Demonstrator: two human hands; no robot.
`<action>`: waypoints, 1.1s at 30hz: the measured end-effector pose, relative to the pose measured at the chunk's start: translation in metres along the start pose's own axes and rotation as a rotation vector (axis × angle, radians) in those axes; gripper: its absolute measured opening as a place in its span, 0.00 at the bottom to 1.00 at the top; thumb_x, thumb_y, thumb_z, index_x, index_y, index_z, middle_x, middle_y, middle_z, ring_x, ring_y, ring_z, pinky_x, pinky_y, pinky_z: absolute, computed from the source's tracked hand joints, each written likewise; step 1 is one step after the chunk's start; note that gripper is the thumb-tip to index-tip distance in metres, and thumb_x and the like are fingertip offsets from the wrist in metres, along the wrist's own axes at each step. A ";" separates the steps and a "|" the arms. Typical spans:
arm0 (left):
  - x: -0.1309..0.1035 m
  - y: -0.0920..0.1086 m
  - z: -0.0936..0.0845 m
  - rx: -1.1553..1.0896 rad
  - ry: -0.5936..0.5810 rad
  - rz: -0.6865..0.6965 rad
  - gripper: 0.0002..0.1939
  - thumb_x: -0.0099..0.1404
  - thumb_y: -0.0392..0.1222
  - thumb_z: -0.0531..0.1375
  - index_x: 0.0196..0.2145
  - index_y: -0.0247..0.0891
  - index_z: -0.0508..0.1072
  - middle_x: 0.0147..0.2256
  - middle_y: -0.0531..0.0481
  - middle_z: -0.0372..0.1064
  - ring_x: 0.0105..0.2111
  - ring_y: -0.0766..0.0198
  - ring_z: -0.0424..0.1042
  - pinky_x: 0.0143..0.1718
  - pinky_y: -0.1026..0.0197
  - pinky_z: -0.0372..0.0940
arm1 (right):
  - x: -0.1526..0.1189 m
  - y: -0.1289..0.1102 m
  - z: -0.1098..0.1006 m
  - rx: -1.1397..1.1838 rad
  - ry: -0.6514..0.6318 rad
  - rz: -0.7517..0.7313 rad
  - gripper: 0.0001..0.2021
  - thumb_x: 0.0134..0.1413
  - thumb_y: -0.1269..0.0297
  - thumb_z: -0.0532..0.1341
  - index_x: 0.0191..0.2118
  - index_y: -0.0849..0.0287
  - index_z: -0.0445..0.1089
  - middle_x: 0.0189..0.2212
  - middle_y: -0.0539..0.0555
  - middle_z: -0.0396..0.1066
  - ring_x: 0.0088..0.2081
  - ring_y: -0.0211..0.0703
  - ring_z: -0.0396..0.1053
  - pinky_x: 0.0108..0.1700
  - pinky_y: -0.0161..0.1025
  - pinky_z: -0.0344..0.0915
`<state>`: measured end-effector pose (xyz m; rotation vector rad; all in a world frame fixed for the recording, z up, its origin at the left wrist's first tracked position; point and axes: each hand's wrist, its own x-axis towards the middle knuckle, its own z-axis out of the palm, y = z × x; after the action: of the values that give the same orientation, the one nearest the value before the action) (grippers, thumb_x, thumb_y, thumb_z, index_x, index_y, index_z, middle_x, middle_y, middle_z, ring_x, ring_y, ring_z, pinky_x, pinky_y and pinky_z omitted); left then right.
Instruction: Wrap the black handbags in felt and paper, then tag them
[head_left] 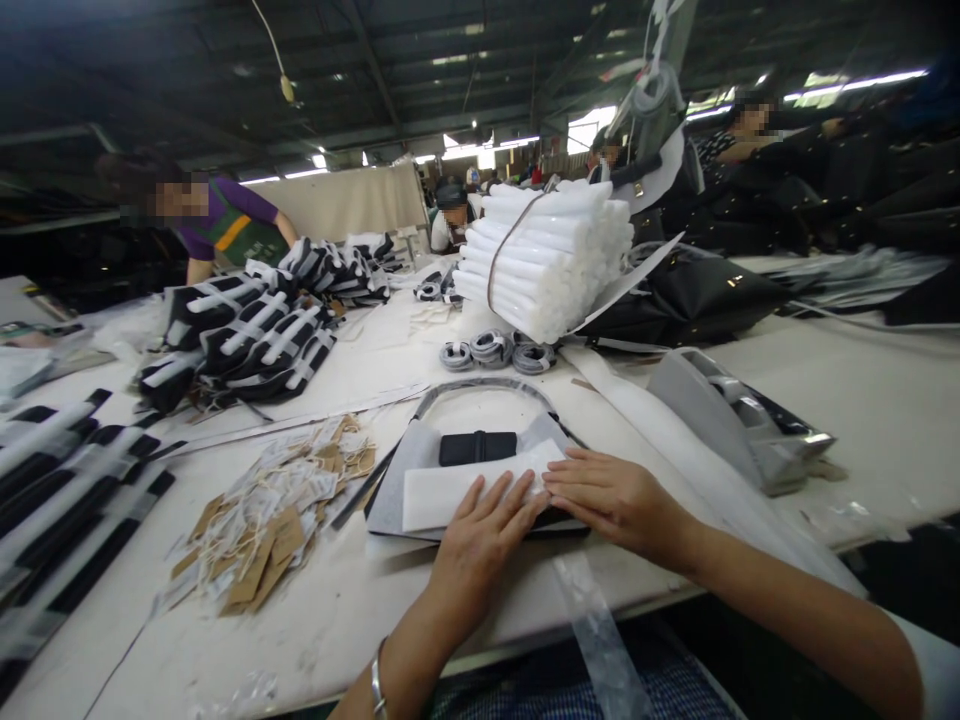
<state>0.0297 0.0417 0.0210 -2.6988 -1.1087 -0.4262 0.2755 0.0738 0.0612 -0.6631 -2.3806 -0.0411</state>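
Note:
A dark handbag [384, 505] lies flat on the table before me, its handle [487, 384] wrapped in grey and arching away from me. Over its front rests a sheet of grey paper [421, 447], with a black clasp strap [478, 447] showing in the gap. A white foam strip [439, 492] runs across the lower part of the bag. My left hand [487, 525] lies on this foam with fingers stretched out. Flat against the foam's right end is my right hand [611, 497], its fingers extended and close together. Neither hand grasps anything.
Left of the bag is a pile of tags [281, 510] with strings. Wrapped black bags [240, 335] are heaped farther left. Behind stand a bundle of white foam rolls [540, 255] and grey coils [491, 348]. A tape dispenser [739, 420] sits right. Co-workers [240, 215] are beyond.

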 end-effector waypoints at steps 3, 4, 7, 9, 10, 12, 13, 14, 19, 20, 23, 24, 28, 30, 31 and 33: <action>-0.001 0.001 -0.001 -0.004 -0.006 -0.010 0.33 0.69 0.27 0.48 0.69 0.44 0.50 0.69 0.52 0.49 0.67 0.59 0.53 0.66 0.47 0.53 | -0.002 -0.005 0.000 -0.080 0.062 -0.082 0.09 0.65 0.71 0.58 0.45 0.59 0.75 0.44 0.54 0.80 0.47 0.43 0.77 0.57 0.47 0.71; -0.001 0.002 -0.001 -0.006 -0.009 -0.015 0.34 0.69 0.27 0.48 0.69 0.43 0.49 0.69 0.51 0.49 0.67 0.59 0.52 0.66 0.47 0.53 | -0.005 -0.007 0.000 -0.102 0.082 -0.106 0.09 0.64 0.72 0.59 0.45 0.59 0.75 0.44 0.54 0.80 0.47 0.43 0.77 0.57 0.47 0.71; -0.001 0.003 -0.002 -0.019 -0.025 -0.031 0.34 0.69 0.27 0.49 0.70 0.44 0.47 0.69 0.52 0.49 0.68 0.59 0.51 0.67 0.46 0.52 | -0.015 -0.015 0.002 -0.127 0.119 -0.140 0.10 0.61 0.74 0.61 0.45 0.59 0.75 0.44 0.54 0.80 0.49 0.43 0.76 0.58 0.47 0.71; -0.001 0.003 -0.002 -0.029 -0.030 -0.041 0.34 0.70 0.28 0.48 0.69 0.47 0.47 0.69 0.54 0.47 0.68 0.59 0.51 0.67 0.46 0.52 | -0.023 -0.021 0.005 -0.127 0.127 -0.137 0.10 0.60 0.74 0.62 0.47 0.60 0.75 0.46 0.55 0.79 0.51 0.43 0.75 0.59 0.47 0.70; 0.000 0.003 -0.001 -0.031 -0.031 -0.045 0.33 0.71 0.29 0.48 0.69 0.49 0.47 0.69 0.55 0.47 0.67 0.59 0.51 0.66 0.45 0.52 | -0.027 -0.023 0.006 -0.131 0.126 -0.134 0.11 0.60 0.74 0.62 0.47 0.61 0.75 0.46 0.56 0.79 0.52 0.44 0.74 0.59 0.48 0.69; 0.000 0.002 0.000 -0.029 -0.021 -0.047 0.33 0.71 0.30 0.49 0.69 0.51 0.47 0.69 0.56 0.47 0.67 0.58 0.52 0.66 0.45 0.53 | -0.034 -0.026 0.009 -0.148 0.104 -0.133 0.12 0.61 0.74 0.62 0.49 0.63 0.74 0.49 0.58 0.77 0.54 0.45 0.73 0.61 0.50 0.68; 0.000 0.002 0.001 -0.026 -0.014 -0.043 0.33 0.72 0.30 0.49 0.69 0.52 0.47 0.69 0.56 0.47 0.67 0.57 0.52 0.66 0.45 0.53 | -0.038 -0.027 0.010 -0.157 0.091 -0.132 0.13 0.61 0.74 0.61 0.50 0.64 0.74 0.50 0.58 0.76 0.56 0.46 0.71 0.61 0.51 0.67; 0.000 0.002 0.002 -0.024 -0.006 -0.038 0.33 0.72 0.30 0.49 0.69 0.53 0.47 0.69 0.57 0.47 0.67 0.57 0.52 0.66 0.44 0.53 | -0.041 -0.027 0.012 -0.163 0.080 -0.126 0.13 0.62 0.75 0.60 0.51 0.64 0.73 0.52 0.59 0.75 0.57 0.47 0.70 0.61 0.52 0.67; -0.004 0.002 0.004 -0.010 0.029 0.015 0.33 0.72 0.32 0.50 0.69 0.51 0.48 0.69 0.55 0.48 0.68 0.53 0.51 0.66 0.41 0.53 | -0.051 -0.027 0.020 -0.185 0.118 -0.159 0.13 0.63 0.77 0.57 0.49 0.65 0.74 0.53 0.59 0.74 0.61 0.48 0.66 0.61 0.51 0.67; -0.005 0.002 0.004 -0.005 0.036 0.025 0.32 0.72 0.32 0.50 0.69 0.51 0.48 0.69 0.54 0.48 0.68 0.52 0.51 0.65 0.40 0.53 | -0.053 -0.027 0.021 -0.190 0.123 -0.161 0.12 0.63 0.77 0.58 0.48 0.65 0.74 0.53 0.59 0.74 0.61 0.48 0.65 0.61 0.51 0.67; -0.006 0.003 0.004 0.010 0.055 0.050 0.33 0.71 0.32 0.52 0.69 0.53 0.50 0.69 0.53 0.48 0.68 0.51 0.51 0.65 0.40 0.53 | -0.062 -0.029 0.018 -0.164 0.108 -0.139 0.12 0.61 0.76 0.60 0.49 0.65 0.73 0.53 0.60 0.74 0.62 0.48 0.64 0.63 0.52 0.64; -0.006 0.002 0.004 0.014 0.056 0.054 0.34 0.70 0.31 0.53 0.69 0.54 0.50 0.69 0.53 0.48 0.67 0.51 0.52 0.65 0.40 0.53 | -0.067 -0.032 0.015 -0.139 0.091 -0.132 0.13 0.61 0.76 0.59 0.51 0.66 0.72 0.54 0.60 0.74 0.63 0.48 0.62 0.64 0.53 0.63; -0.006 0.001 0.004 0.009 0.052 0.058 0.37 0.69 0.30 0.55 0.68 0.56 0.49 0.69 0.53 0.48 0.67 0.50 0.53 0.65 0.40 0.53 | -0.090 -0.046 -0.002 -0.069 -0.103 -0.058 0.26 0.56 0.81 0.54 0.61 0.67 0.65 0.60 0.60 0.67 0.67 0.49 0.55 0.67 0.54 0.56; -0.007 0.001 0.004 0.005 0.049 0.060 0.37 0.68 0.30 0.55 0.69 0.56 0.49 0.69 0.53 0.48 0.67 0.50 0.53 0.65 0.40 0.53 | -0.098 -0.052 -0.005 -0.069 -0.249 -0.008 0.32 0.52 0.81 0.53 0.65 0.66 0.61 0.65 0.59 0.61 0.69 0.50 0.51 0.68 0.55 0.53; -0.007 0.001 0.005 0.004 0.047 0.060 0.37 0.68 0.30 0.55 0.69 0.56 0.49 0.69 0.53 0.48 0.67 0.50 0.53 0.65 0.40 0.53 | -0.100 -0.055 -0.003 -0.067 -0.295 0.003 0.33 0.51 0.81 0.53 0.65 0.66 0.60 0.65 0.59 0.59 0.69 0.51 0.50 0.68 0.56 0.53; -0.007 0.001 0.005 0.005 0.040 0.056 0.38 0.67 0.29 0.55 0.69 0.56 0.49 0.69 0.53 0.47 0.67 0.50 0.52 0.65 0.40 0.52 | -0.100 -0.057 0.007 -0.061 -0.285 -0.011 0.31 0.53 0.81 0.53 0.64 0.65 0.61 0.64 0.60 0.61 0.68 0.51 0.52 0.67 0.56 0.54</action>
<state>0.0264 0.0382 0.0144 -2.6978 -1.0202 -0.4652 0.3102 -0.0192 0.0028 -0.7261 -2.6656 -0.0247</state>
